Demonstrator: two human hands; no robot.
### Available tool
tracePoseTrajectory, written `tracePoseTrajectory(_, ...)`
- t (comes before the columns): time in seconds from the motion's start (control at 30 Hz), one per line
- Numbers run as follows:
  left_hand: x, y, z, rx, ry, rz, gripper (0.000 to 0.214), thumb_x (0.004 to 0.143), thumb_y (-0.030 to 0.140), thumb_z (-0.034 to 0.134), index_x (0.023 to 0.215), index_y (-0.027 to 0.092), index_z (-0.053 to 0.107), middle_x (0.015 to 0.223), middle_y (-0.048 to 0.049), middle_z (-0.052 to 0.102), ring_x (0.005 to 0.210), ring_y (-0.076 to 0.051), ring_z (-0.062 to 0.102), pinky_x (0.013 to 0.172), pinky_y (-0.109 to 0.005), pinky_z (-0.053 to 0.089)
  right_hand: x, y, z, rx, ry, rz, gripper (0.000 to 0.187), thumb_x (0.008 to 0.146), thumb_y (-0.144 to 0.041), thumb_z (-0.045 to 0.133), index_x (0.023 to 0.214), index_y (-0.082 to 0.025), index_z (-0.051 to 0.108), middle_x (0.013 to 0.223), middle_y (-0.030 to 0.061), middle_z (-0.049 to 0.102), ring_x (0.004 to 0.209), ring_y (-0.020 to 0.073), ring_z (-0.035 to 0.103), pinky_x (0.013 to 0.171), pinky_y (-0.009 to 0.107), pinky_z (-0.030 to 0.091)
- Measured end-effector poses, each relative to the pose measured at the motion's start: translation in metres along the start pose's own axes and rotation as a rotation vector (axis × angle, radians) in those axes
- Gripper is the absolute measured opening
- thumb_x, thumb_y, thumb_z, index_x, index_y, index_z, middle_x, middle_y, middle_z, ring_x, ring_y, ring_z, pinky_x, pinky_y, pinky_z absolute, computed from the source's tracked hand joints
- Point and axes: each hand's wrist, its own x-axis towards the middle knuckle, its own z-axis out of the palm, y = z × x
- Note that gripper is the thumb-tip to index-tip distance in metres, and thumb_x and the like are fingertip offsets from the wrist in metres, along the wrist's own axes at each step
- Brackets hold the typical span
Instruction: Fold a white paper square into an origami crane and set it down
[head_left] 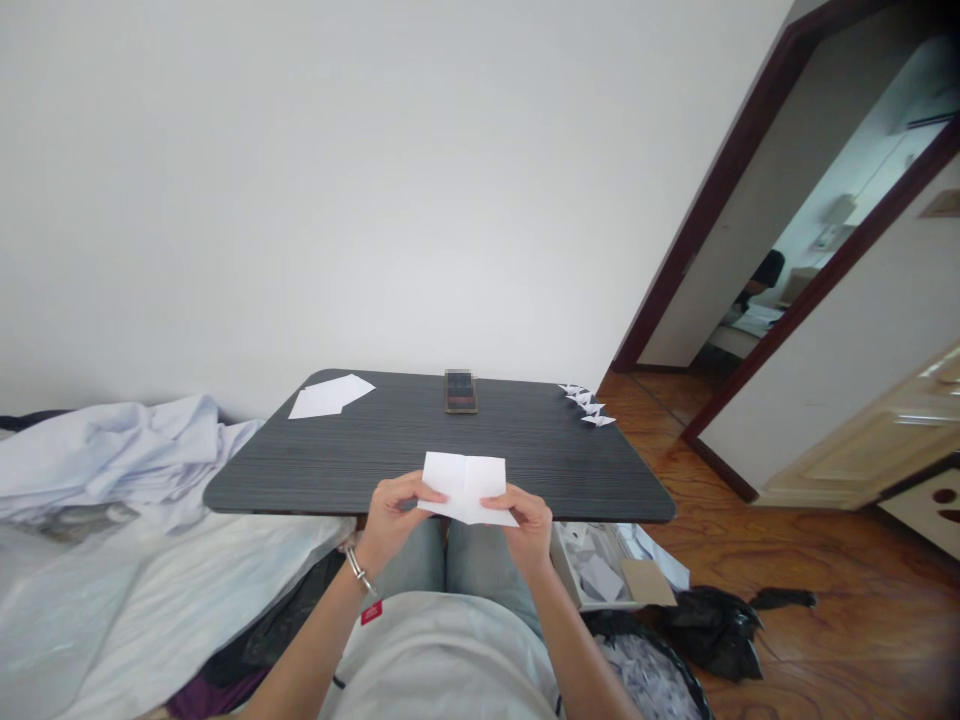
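Note:
Both hands hold one creased white sheet of paper [466, 480] over the near edge of a dark grey table [360, 460]. My left hand [394, 520] pinches the sheet's left lower edge, and a bracelet sits on that wrist. My right hand [529, 525] pinches the right lower edge. The sheet tilts up away from me and shows fold lines.
On the table lie white sheets [330, 396] at the far left, a phone [460, 390] at the far middle, and several small folded paper shapes [589, 404] at the far right. A box of paper [607, 575] stands on the wooden floor. Bedding [112, 470] lies left. A doorway [787, 270] opens right.

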Motion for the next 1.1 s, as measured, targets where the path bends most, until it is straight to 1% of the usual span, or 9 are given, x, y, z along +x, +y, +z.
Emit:
tracePoseTrajectory(0.07,-0.003,-0.001,0.005,-0.030,0.031,-0.054,0.014,0.068,0.026,0.065,0.060,0.015,0.066,0.060,-0.0037,0.064,0.056,-0.014,0.058,0.054,-0.023,0.042,0.000,-0.001,0.002,0.042,0.027,0.043,0.011,0.068,-0.014,0.063,0.065,-0.022,0.069,0.061,0.0007,0.066,0.047,0.0123,0.056,0.042,0.022,0.042)
tracePoseTrajectory(0.13,-0.005,-0.001,0.009,-0.077,0.073,-0.121,0.018,0.068,0.026,0.065,0.055,0.014,0.061,0.055,-0.0015,0.060,0.052,-0.012,0.056,0.052,-0.022,0.042,-0.001,-0.004,0.005,0.082,0.050,0.087,0.009,0.069,-0.017,0.062,0.066,-0.021,0.069,0.059,0.0004,0.065,0.046,0.0122,0.056,0.040,0.021,0.043)
tracePoseTrajectory(0.27,-0.006,0.004,0.014,-0.084,0.061,-0.192,0.020,0.067,0.025,0.065,0.054,0.013,0.057,0.054,-0.0001,0.057,0.052,-0.011,0.053,0.052,-0.021,0.042,0.000,-0.012,0.009,0.075,0.076,0.167,0.007,0.070,-0.020,0.062,0.065,-0.018,0.066,0.057,0.0008,0.066,0.046,0.0120,0.057,0.042,0.021,0.043)
tracePoseTrajectory(0.33,-0.006,0.008,0.016,-0.103,0.058,-0.231,0.014,0.069,0.025,0.063,0.063,0.013,0.061,0.060,-0.0009,0.059,0.055,-0.012,0.054,0.054,-0.021,0.045,0.001,-0.017,0.011,0.029,0.082,0.208,0.008,0.071,-0.021,0.062,0.066,-0.016,0.065,0.056,0.0012,0.066,0.045,0.0116,0.056,0.044,0.021,0.043)
tracePoseTrajectory(0.37,-0.005,0.009,0.017,-0.122,0.061,-0.257,0.012,0.071,0.025,0.062,0.071,0.013,0.064,0.065,-0.0016,0.061,0.058,-0.012,0.054,0.055,-0.022,0.047,0.001,-0.019,0.011,0.013,0.084,0.220,0.009,0.072,-0.023,0.061,0.067,-0.016,0.065,0.056,0.0012,0.066,0.046,0.0115,0.055,0.045,0.021,0.043)
tracePoseTrajectory(0.43,-0.005,0.012,0.020,-0.165,0.073,-0.304,0.018,0.072,0.026,0.060,0.085,0.014,0.064,0.074,-0.0030,0.063,0.063,-0.013,0.055,0.056,-0.024,0.050,0.002,-0.022,0.012,-0.004,0.080,0.236,0.012,0.073,-0.025,0.060,0.069,-0.015,0.065,0.056,0.0015,0.065,0.047,0.0118,0.055,0.047,0.022,0.044)
tracePoseTrajectory(0.57,-0.004,0.017,0.024,-0.244,0.108,-0.367,0.023,0.071,0.025,0.061,0.091,0.013,0.063,0.082,-0.0040,0.064,0.069,-0.014,0.056,0.056,-0.024,0.052,0.003,-0.025,0.014,-0.005,0.090,0.261,0.015,0.075,-0.027,0.058,0.070,-0.015,0.065,0.056,0.0012,0.063,0.050,0.0120,0.054,0.049,0.023,0.044)
tracePoseTrajectory(0.8,-0.002,0.020,0.029,-0.361,0.155,-0.421,0.019,0.069,0.023,0.064,0.085,0.012,0.061,0.075,-0.0016,0.059,0.066,-0.012,0.053,0.051,-0.022,0.052,0.005,-0.028,0.017,0.073,0.156,0.338,0.017,0.070,-0.032,0.063,0.066,-0.015,0.061,0.057,-0.0009,0.059,0.050,0.0110,0.051,0.047,0.022,0.043)
tracePoseTrajectory(1.1,-0.005,0.019,0.034,-0.340,0.212,-0.427,0.019,0.070,0.025,0.063,0.083,0.012,0.059,0.076,-0.0015,0.058,0.069,-0.013,0.053,0.052,-0.023,0.053,0.002,-0.022,0.018,0.057,0.197,0.370,0.022,0.072,-0.031,0.062,0.058,-0.016,0.055,0.052,-0.0013,0.059,0.047,0.0104,0.051,0.048,0.022,0.041)
